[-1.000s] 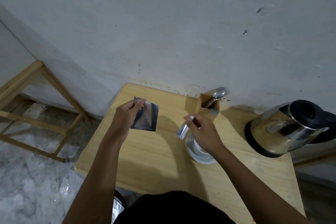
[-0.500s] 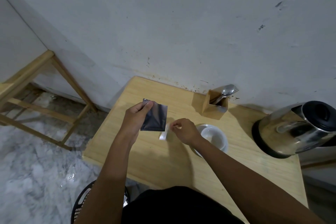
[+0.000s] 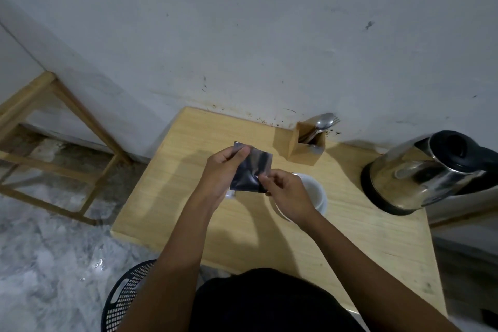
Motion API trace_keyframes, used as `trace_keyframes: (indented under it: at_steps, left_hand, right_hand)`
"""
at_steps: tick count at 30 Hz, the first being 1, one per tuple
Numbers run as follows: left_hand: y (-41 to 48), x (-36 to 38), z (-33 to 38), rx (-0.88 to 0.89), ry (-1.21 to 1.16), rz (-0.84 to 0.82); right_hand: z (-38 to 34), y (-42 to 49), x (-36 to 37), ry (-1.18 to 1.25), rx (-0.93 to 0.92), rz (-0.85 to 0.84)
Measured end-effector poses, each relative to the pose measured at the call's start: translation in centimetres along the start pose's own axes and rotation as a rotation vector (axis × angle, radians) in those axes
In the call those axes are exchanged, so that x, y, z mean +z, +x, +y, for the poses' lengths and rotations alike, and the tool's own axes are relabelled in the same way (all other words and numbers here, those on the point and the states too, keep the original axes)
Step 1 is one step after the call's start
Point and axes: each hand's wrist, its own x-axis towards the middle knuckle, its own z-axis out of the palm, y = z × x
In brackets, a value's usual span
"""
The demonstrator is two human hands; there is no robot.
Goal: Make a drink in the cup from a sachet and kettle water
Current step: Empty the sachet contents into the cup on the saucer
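The sachet [image 3: 252, 171] was a small dark foil packet, held in the air above the middle of the table [image 3: 188, 226], just left of the cup. It looked thin, light and limp: its face was creased and caught the light in wrinkles, so it would likely buckle if squeezed in the middle and slide between fingertips if gripped loosely. The best hold seemed to be the flat sealed edges, where the foil is stiffest.

The left hand [image 3: 221, 172] had its thumb and fingers closed on the upper left corner of the sachet. The right hand [image 3: 285, 191] pinched the packet's lower right edge, fingers together on it. Two opposed pinches like that suit tearing or spreading the opening, though whether the top was already torn could not be told. A small pale scrap [image 3: 231, 195] showed just below the left hand; what it was stayed unclear.

The cup [image 3: 314, 193], white and open-mouthed, stood on the table partly hidden behind the right hand; it looked rigid and breakable. A wooden holder [image 3: 305, 149] with a spoon [image 3: 323, 121] stood near the back edge by the wall. The steel kettle [image 3: 428, 170] sat at the right edge, well apart from the hands, probably heavy if full.
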Motion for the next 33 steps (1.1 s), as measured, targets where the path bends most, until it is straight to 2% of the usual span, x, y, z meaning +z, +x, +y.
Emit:
trace_keyframes:
  at_steps: [6, 10, 12, 17, 22, 25, 29, 33]
  left_hand:
    - [-0.2, 2.7, -0.5, 0.038, 0.265, -0.116]
    - [0.3, 5.0, -1.6, 0.015, 0.339, -0.132]
    - [0.5, 6.3, -2.3, 0.014, 0.376, -0.149]
    - [0.4, 8.6, -3.7, -0.077, 0.41, -0.216]
    - [0.6, 10.0, -4.2, -0.194, 0.407, -0.268]
    - [0.6, 10.3, -3.8, -0.246, 0.359, -0.275]
    - [2.0, 8.8, -4.8, -0.034, 0.566, -0.143]
    - [2.9, 7.7, -5.8, 0.151, 0.714, -0.265]
  right_hand:
    - [1.4, -2.8, -3.1, -0.003, -0.037, 0.114]
    - [2.7, -5.2, -4.6, 0.013, -0.014, 0.268]
    - [3.8, -6.7, -5.5, -0.036, -0.056, 0.291]
    - [7.4, -9.1, -6.3, -0.314, -0.166, 0.224]
    - [8.3, -9.6, -6.0, -0.288, -0.245, 0.417]
    - [8.4, -9.6, -6.3, -0.263, -0.22, 0.52]
    - [8.4, -9.0, -7.2, -0.266, -0.113, 0.553]
    - [7.9, -7.8, -8.4, -0.349, -0.031, 0.516]
